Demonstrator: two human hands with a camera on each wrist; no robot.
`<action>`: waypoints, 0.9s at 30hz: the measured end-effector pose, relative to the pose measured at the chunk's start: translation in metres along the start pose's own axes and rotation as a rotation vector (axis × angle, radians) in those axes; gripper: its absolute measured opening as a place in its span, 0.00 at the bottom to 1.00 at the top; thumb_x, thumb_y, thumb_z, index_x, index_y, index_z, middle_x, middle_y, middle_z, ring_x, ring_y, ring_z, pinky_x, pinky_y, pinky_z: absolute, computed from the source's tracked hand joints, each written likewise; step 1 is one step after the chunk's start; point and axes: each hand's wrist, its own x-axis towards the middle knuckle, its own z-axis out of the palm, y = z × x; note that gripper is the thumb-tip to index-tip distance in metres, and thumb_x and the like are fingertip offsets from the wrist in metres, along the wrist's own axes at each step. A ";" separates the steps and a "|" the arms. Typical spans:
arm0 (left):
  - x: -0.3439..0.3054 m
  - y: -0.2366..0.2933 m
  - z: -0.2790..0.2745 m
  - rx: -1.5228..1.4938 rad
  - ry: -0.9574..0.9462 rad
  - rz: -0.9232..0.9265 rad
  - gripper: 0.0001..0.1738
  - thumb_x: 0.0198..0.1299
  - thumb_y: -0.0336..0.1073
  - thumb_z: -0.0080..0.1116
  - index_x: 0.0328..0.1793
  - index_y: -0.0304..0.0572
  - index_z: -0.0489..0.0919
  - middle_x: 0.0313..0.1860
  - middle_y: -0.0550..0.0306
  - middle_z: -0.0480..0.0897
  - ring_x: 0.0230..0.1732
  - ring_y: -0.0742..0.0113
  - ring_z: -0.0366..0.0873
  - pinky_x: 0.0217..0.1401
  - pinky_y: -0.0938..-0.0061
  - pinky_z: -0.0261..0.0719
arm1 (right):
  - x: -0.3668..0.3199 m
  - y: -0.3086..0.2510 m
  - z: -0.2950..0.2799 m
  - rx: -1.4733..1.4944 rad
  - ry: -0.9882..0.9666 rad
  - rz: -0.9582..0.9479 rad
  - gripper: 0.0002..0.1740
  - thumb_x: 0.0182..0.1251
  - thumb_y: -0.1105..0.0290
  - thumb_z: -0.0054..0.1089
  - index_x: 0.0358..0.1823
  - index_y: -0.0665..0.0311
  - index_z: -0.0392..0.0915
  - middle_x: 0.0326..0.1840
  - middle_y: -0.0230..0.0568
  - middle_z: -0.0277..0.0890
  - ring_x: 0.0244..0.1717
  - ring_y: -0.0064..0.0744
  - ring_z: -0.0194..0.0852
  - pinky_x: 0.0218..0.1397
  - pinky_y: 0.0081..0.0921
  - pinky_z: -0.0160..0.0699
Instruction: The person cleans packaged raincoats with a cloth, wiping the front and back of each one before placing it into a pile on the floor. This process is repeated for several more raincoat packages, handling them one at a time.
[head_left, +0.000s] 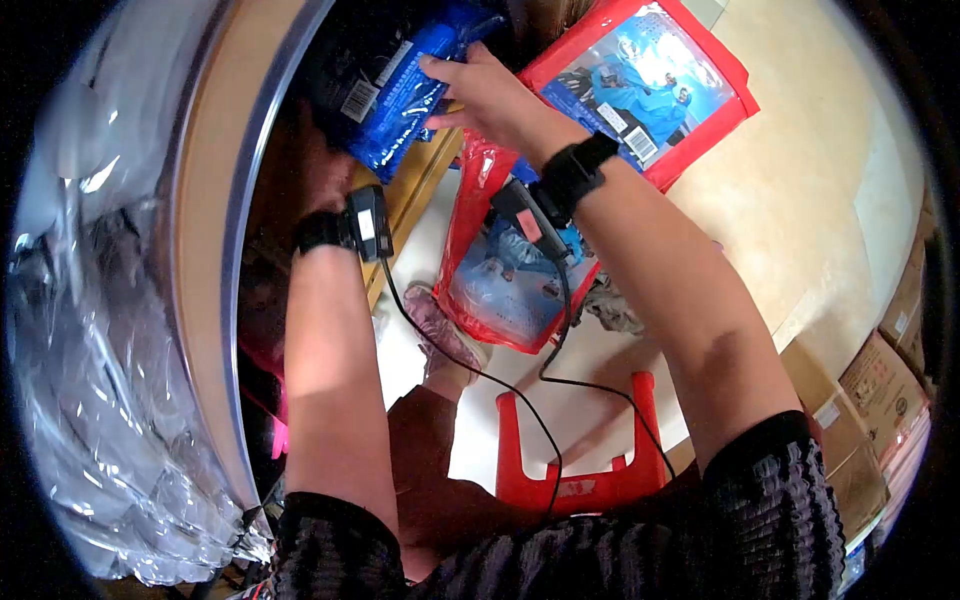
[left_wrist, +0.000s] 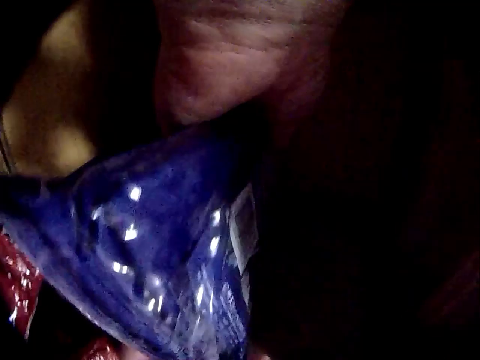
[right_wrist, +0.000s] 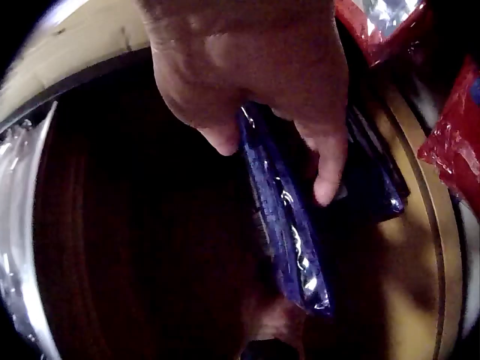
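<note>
A glossy blue packet with white printing and barcode labels is held between the two hands over a dark, round-edged opening. My right hand pinches its upper part; in the right wrist view, the thumb of this hand lies on one side of the packet and a finger reaches down on the other. My left hand is in shadow at the lower end. The left wrist view shows the packet narrowing into that hand, its fingertips hidden.
Red-edged packages with blue pictures lie right of the opening, one lower down. A yellow-brown wooden edge runs beside it. Clear plastic covers the left side. A red stool and cardboard boxes stand nearer the body.
</note>
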 end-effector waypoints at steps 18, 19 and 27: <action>0.074 -0.025 -0.039 0.663 0.241 0.087 0.38 0.64 0.49 0.53 0.73 0.35 0.55 0.72 0.45 0.59 0.70 0.53 0.59 0.73 0.63 0.54 | 0.138 0.073 -0.052 -1.456 0.213 -0.514 0.15 0.62 0.62 0.47 0.33 0.64 0.80 0.35 0.54 0.80 0.33 0.53 0.80 0.40 0.41 0.80; 0.071 -0.028 -0.032 0.810 0.313 0.142 0.39 0.64 0.51 0.52 0.73 0.35 0.55 0.72 0.45 0.59 0.70 0.53 0.58 0.74 0.63 0.53 | 0.126 0.064 -0.046 -1.403 0.236 -0.496 0.15 0.61 0.62 0.48 0.33 0.64 0.80 0.35 0.55 0.79 0.34 0.54 0.80 0.42 0.42 0.80; 0.045 -0.046 0.030 1.414 0.629 0.215 0.46 0.62 0.63 0.47 0.74 0.36 0.53 0.74 0.45 0.56 0.71 0.52 0.57 0.73 0.64 0.51 | 0.061 0.056 -0.072 -1.174 0.297 -0.357 0.27 0.63 0.74 0.53 0.65 0.64 0.60 0.50 0.49 0.73 0.39 0.35 0.76 0.37 0.32 0.82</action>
